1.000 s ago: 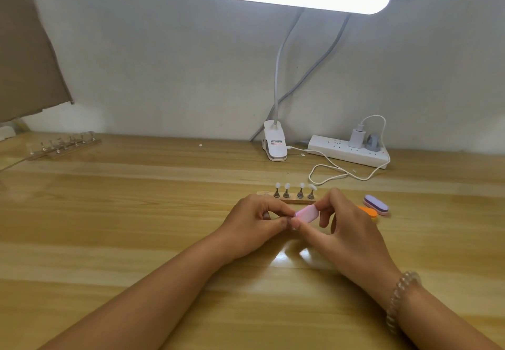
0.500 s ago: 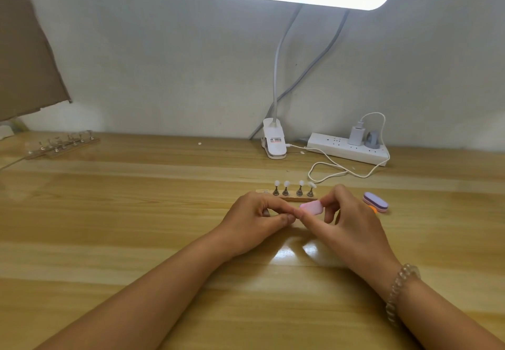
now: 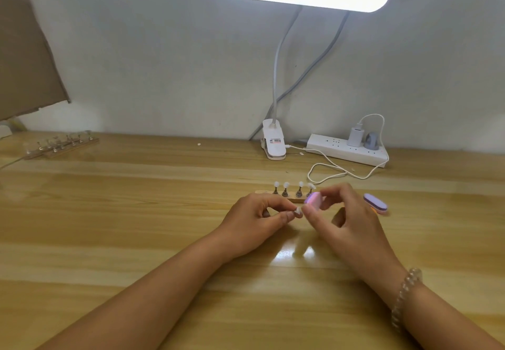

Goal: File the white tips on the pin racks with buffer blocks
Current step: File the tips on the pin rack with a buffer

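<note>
My left hand (image 3: 258, 220) pinches a small white tip (image 3: 298, 210) between thumb and fingers. My right hand (image 3: 351, 224) grips a pink buffer block (image 3: 313, 200) right beside that tip, its lower end touching it. Just behind my hands a wooden pin rack (image 3: 293, 200) carries several white tips (image 3: 286, 185) on metal stands. A second pin rack (image 3: 61, 146) with clear tips lies at the far left.
A purple buffer block (image 3: 375, 202) rests on an orange one right of my right hand. Behind are a clip lamp base (image 3: 273, 144), a white power strip (image 3: 345, 153) and a looping white cable (image 3: 328, 170). Brown cardboard (image 3: 24, 57) leans at the left wall.
The pink block has tipped more upright and shifted a little along the tip held in my left hand. Both hands stay in about the same place.
</note>
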Tool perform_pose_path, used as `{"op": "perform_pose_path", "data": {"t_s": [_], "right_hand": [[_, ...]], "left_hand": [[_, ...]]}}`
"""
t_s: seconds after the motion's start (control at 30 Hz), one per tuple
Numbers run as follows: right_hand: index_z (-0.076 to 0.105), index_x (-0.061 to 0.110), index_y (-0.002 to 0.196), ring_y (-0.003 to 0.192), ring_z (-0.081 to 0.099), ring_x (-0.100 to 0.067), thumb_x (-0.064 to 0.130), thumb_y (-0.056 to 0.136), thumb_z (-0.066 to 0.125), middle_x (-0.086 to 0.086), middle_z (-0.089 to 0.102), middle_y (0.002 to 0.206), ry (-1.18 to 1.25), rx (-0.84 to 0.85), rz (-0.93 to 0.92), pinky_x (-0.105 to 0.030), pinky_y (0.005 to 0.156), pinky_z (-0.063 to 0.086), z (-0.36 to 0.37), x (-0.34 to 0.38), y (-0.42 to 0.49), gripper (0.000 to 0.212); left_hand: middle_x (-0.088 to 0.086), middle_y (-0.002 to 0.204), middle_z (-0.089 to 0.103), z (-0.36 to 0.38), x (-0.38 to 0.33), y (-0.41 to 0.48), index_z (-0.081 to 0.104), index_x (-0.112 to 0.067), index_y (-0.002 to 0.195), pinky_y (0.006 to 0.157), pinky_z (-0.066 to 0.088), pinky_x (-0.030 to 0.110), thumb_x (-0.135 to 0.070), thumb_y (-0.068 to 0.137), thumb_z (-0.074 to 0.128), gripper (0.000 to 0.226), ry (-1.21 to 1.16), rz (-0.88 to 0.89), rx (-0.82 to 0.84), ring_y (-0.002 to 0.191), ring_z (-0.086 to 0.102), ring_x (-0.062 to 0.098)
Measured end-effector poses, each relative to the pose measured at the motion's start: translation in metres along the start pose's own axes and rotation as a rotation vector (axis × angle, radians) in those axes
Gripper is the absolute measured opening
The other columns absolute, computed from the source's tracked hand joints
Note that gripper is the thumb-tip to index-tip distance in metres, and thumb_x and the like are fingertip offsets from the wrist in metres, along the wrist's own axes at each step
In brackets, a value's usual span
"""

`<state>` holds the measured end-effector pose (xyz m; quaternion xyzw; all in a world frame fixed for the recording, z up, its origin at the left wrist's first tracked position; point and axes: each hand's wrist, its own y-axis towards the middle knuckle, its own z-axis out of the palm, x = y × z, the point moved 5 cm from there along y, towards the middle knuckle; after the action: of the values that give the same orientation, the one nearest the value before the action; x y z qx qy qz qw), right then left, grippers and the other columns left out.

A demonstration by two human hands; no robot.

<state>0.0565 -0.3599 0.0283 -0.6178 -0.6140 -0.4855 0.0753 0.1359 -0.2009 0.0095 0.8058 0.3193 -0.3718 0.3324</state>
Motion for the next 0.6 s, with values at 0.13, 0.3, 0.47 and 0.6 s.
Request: {"op": "perform_pose_path", "data": {"t_s": [0.13,0.3,0.47,0.6], "right_hand": [[0.06,0.033,0.106,0.061,0.058,-0.015,0.035,0.081,0.071,0.016,0.056,0.103,-0.072,0.164,-0.146,-0.032,0.06,0.05,0.0125,0.0144,-0.0068,0.028],[0.064,0.03,0.103,0.059,0.056,-0.013,0.036,0.08,0.074,0.014,0.063,0.1,-0.048,0.146,-0.074,-0.029,0.063,0.049,0.0083,0.0057,-0.0012,0.026],[0.062,0.033,0.098,0.059,0.056,-0.014,0.049,0.075,0.071,0.017,0.063,0.097,-0.062,0.154,-0.114,-0.031,0.06,0.048,0.0082,0.0116,-0.0052,0.03],[0.061,0.033,0.094,0.061,0.054,-0.01,0.053,0.074,0.07,0.017,0.063,0.094,-0.094,0.092,-0.079,-0.031,0.06,0.045,0.0069,0.0068,-0.0003,0.029]], "left_hand": [[-0.02,0.074,0.062,0.0009,-0.0017,-0.0013,0.074,-0.031,0.096,0.068,0.044,0.032,-0.018,0.095,0.062,0.018,0.089,0.004,0.034,0.061,0.048,0.011],[-0.016,0.079,0.064,0.0003,-0.0045,-0.0025,0.071,-0.028,0.095,0.076,0.052,0.043,-0.02,0.097,0.06,0.014,0.079,-0.004,0.028,0.065,0.054,0.014],[-0.009,0.085,0.066,0.0011,-0.0081,-0.0037,0.067,-0.035,0.09,0.077,0.053,0.052,-0.029,0.092,0.054,0.015,0.045,0.014,0.045,0.072,0.058,0.028],[-0.015,0.08,0.062,0.0032,-0.0071,-0.0035,0.065,-0.041,0.087,0.076,0.053,0.052,-0.036,0.087,0.05,0.016,0.062,0.003,0.062,0.068,0.055,0.013]]}}
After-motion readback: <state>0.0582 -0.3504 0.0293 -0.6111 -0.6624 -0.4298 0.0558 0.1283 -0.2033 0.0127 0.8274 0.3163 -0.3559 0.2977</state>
